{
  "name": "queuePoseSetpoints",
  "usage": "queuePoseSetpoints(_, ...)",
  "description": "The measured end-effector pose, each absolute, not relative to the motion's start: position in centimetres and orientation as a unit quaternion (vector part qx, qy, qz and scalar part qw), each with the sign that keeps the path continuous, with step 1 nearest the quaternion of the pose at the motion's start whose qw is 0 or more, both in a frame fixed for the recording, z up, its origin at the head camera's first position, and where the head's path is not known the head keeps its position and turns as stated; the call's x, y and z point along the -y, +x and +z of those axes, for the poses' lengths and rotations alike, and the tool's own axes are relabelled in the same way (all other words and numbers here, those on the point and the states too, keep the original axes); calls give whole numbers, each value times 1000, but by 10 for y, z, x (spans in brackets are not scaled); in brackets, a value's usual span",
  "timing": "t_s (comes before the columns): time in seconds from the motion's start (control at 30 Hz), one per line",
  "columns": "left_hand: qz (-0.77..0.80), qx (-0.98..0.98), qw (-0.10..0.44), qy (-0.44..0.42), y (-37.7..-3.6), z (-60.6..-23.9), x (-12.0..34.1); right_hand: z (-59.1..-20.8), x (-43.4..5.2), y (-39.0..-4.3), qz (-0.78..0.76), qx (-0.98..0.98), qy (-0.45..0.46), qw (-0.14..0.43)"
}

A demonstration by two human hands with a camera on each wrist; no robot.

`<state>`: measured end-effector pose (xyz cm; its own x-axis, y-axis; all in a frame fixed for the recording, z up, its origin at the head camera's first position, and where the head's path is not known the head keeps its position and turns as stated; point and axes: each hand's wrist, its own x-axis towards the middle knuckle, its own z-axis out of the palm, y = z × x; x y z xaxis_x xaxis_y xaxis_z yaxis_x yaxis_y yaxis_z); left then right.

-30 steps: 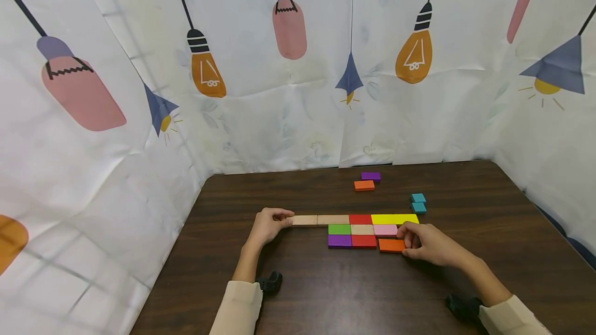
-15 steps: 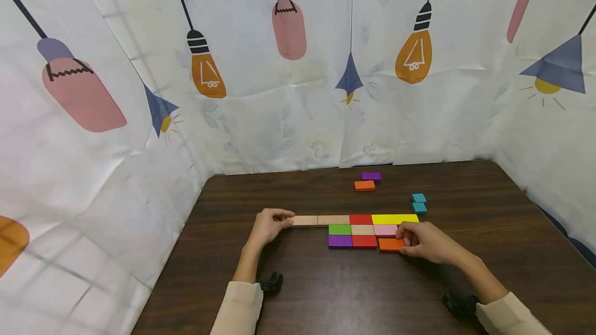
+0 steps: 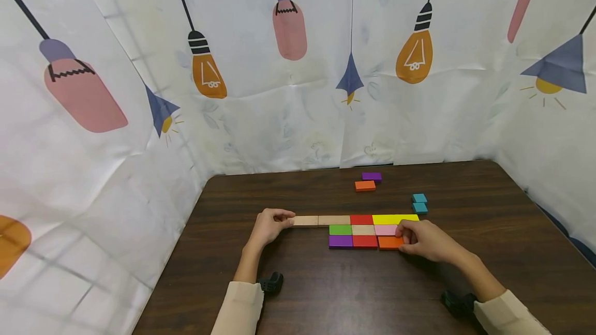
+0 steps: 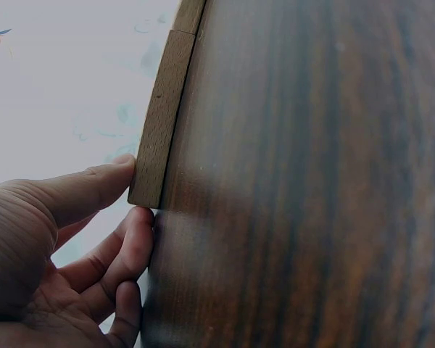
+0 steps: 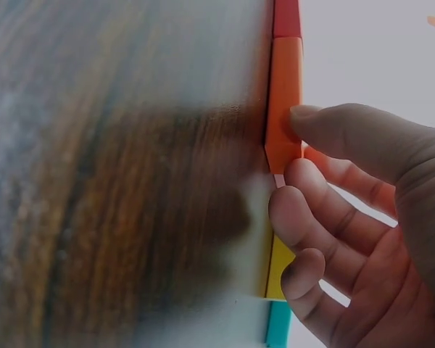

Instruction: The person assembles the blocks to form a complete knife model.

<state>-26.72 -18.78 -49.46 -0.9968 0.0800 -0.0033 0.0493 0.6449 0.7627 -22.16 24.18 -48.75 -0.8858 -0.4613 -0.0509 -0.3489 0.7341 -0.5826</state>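
Observation:
My left hand (image 3: 267, 229) is at the left end of the long row, its thumb and a fingertip pinching the end of a plain wooden block (image 3: 306, 221). In the left wrist view, the thumb lies against that block (image 4: 156, 127) and the finger is at its end. With thumb and fingers, my right hand (image 3: 429, 241) holds the right end of an orange block (image 3: 389, 242). This block lies beside a red block (image 3: 364, 242), just below a pink block (image 3: 385, 230). My fingers cover its right end in the head view.
A yellow block (image 3: 395, 218) ends the top row; green (image 3: 340, 230) and purple (image 3: 341, 242) blocks lie lower left. Two teal blocks (image 3: 419, 203) sit at the right. Loose orange (image 3: 365, 186) and purple (image 3: 371, 176) blocks lie farther back on the dark wooden table (image 3: 279, 190).
My right hand has shifted the orange block slightly away from me, narrowing the gap to the pink block. My left hand stays at the wooden block's end.

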Motion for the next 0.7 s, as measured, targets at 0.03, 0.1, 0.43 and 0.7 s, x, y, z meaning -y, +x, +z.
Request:
queuePoseSetpoints(0.03, 421, -906, 18, 36, -267, -495, 188, -487, -242, -222, -291, -926, -219, 95)
queuePoseSetpoints(0.1, 422, -906, 18, 38, -267, -495, 188, -487, -241, -222, -290, -927, -219, 93)
queuePoseSetpoints(0.43, 423, -905, 16, 38, -268, -496, 188, -485, -238, -223, -283, -930, -213, 97)
queuePoseSetpoints(0.7, 416, -908, 10, 40, -269, -497, 189, -485, -237, -224, -279, -932, -210, 98)
